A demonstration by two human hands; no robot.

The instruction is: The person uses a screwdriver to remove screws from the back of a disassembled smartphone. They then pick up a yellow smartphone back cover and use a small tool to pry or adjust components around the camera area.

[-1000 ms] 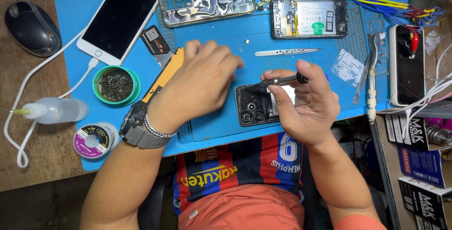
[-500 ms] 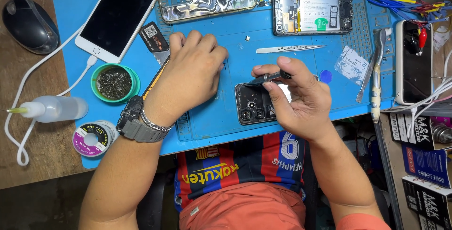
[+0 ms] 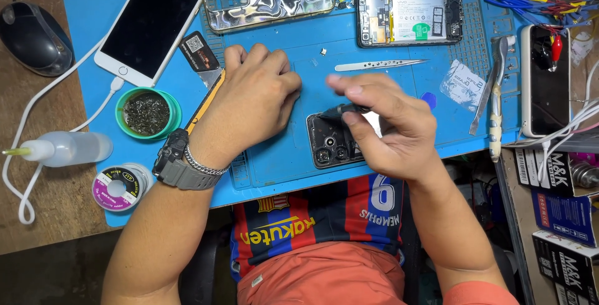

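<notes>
Two hands work over a dark phone body [image 3: 329, 143] lying camera-side up on the blue repair mat [image 3: 399, 155], at the mat's near edge just in front of the person's striped jersey. Only its camera end shows, and that end points toward the person's left; its long axis seems to run left to right, though the right hand covers the rest, so this is not certain.

The right hand [image 3: 390, 127] arches over the phone body, wrist raised, fingers curled shut around a thin black tool [image 3: 342, 110]. The tool lies nearly level, its long axis across the mat, its tip pointing toward the left hand and resting at the phone body's top edge near the corner. The fingertips are blurred.

The left hand [image 3: 259, 102] lies palm down on the mat, fingers loosely bent and knuckles up, just beside the phone body but not visibly touching it. I cannot tell whether it grips anything; an orange-handled tool [image 3: 206, 100] runs out from under it toward the wrist, which wears a grey watch [image 3: 176, 166].

Compared with half a second ago, the left hand sits in much the same place, while the right hand has lifted and turned, its fingers now higher over the phone body. Silver tweezers [image 3: 377, 65] lie on the mat beyond both hands.
</notes>
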